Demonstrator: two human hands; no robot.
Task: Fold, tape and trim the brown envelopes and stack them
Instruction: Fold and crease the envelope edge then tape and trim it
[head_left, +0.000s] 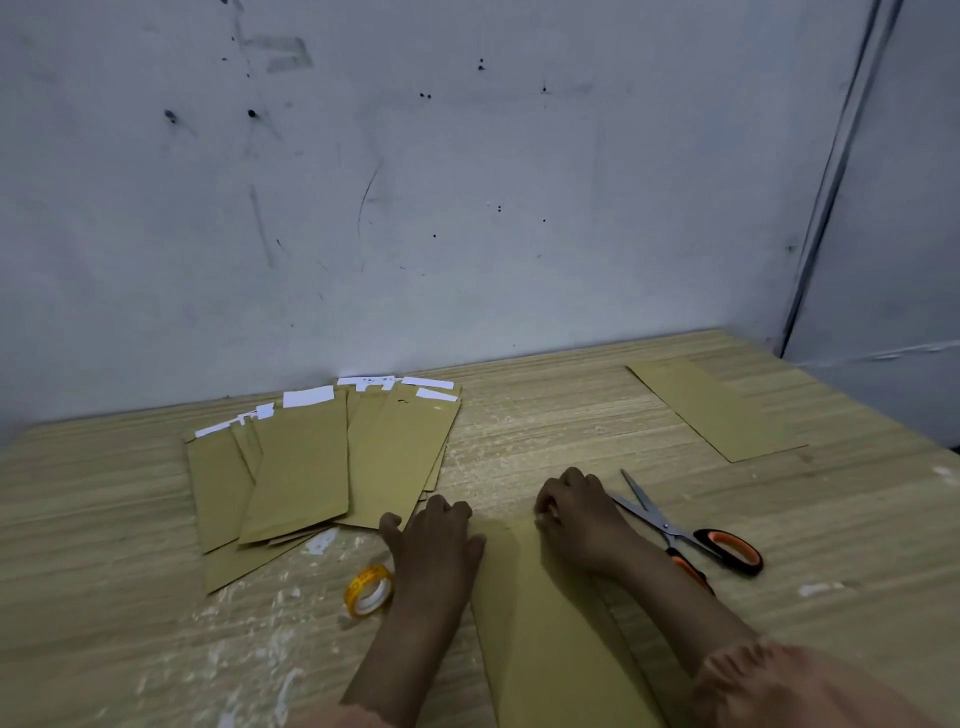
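Observation:
A brown envelope (540, 613) lies lengthwise on the wooden table in front of me. My left hand (436, 535) rests on its top left corner, fingers curled down over the far edge. My right hand (576, 519) sits at the top right corner, fingertips bent and pressing on the top edge. A roll of clear tape (370, 591) with a yellow core stands just left of my left wrist. Scissors (685, 530) with orange and black handles lie just right of my right hand. Whether the envelope's flap is folded is hidden under my hands.
A loose spread of several brown envelopes (306, 467) with white strips at their tops lies at the back left near the wall. One single brown envelope (717, 410) lies alone at the back right. A grey wall (467, 182) closes the table's far side.

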